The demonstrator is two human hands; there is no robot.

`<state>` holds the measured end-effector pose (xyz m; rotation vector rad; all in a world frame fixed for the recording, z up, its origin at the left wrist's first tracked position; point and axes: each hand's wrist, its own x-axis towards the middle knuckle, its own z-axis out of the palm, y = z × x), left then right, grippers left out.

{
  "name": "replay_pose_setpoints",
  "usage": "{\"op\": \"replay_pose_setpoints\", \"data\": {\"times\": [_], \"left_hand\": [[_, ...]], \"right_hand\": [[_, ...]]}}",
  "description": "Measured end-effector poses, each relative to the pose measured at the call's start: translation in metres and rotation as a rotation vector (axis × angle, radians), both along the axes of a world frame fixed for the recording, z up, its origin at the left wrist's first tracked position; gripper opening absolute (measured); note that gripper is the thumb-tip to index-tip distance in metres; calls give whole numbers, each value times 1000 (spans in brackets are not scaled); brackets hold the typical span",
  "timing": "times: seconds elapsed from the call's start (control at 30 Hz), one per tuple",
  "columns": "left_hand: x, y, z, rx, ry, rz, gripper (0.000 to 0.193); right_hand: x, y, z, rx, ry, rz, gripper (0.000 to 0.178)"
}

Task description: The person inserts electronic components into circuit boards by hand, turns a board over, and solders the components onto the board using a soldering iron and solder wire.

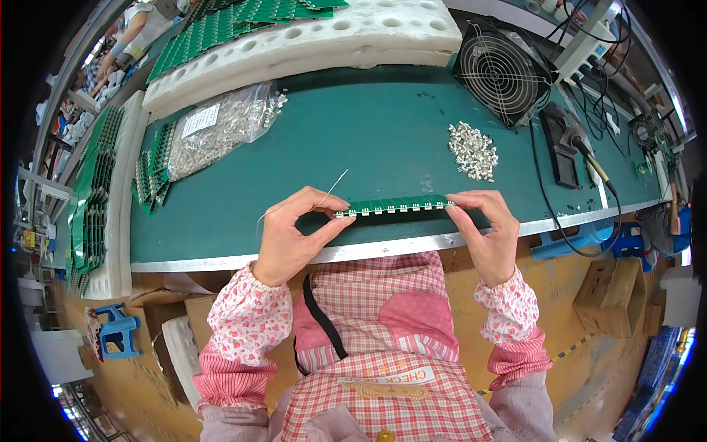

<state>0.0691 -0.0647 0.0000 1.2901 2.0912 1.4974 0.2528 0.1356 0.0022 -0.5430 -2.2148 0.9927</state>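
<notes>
Between my two hands, just above the table's front edge, is a narrow green circuit board strip (398, 205) with a row of small white connectors along its near side. My left hand (298, 228) pinches its left end between thumb and fingers. A thin solder wire (340, 179) also runs through that hand, one end sticking up past the fingers. The strip's right end is pinched by my right hand (487, 230). Beyond that hand lies a pile of small white connectors (473, 152) on the green mat (353, 125).
A bag of connectors (221, 132) lies at left beside green boards (153, 171). White foam blocks (368, 37) carry more boards at the back and left. At right stand a black fan (504, 74) and a soldering iron (589, 156) on its holder, with cables hanging over the edge.
</notes>
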Motion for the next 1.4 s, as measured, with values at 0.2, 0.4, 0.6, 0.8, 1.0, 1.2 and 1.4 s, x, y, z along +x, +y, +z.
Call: {"op": "replay_pose_setpoints", "data": {"times": [0.2, 0.4, 0.6, 0.8, 1.0, 1.2, 1.4], "left_hand": [[-13, 3, 2, -23, -14, -6, 14], [0, -10, 10, -7, 164, 27, 19], [22, -10, -12, 17, 250, -91, 24], [14, -20, -13, -25, 455, -87, 26], [4, -20, -9, -70, 485, -133, 35], [16, -16, -11, -65, 479, -117, 29], [20, -15, -13, -54, 486, -72, 24]], "right_hand": [[-9, 3, 0, 38, -25, 26, 14], [-7, -1, 6, 53, 12, 70, 16], [35, -4, -10, 181, 4, 79, 27], [27, -10, -25, 390, -8, 47, 35], [16, -5, -43, 453, 14, 88, 35], [27, -4, -42, 475, -4, 84, 35], [26, -4, -41, 461, 5, 69, 34]]}}
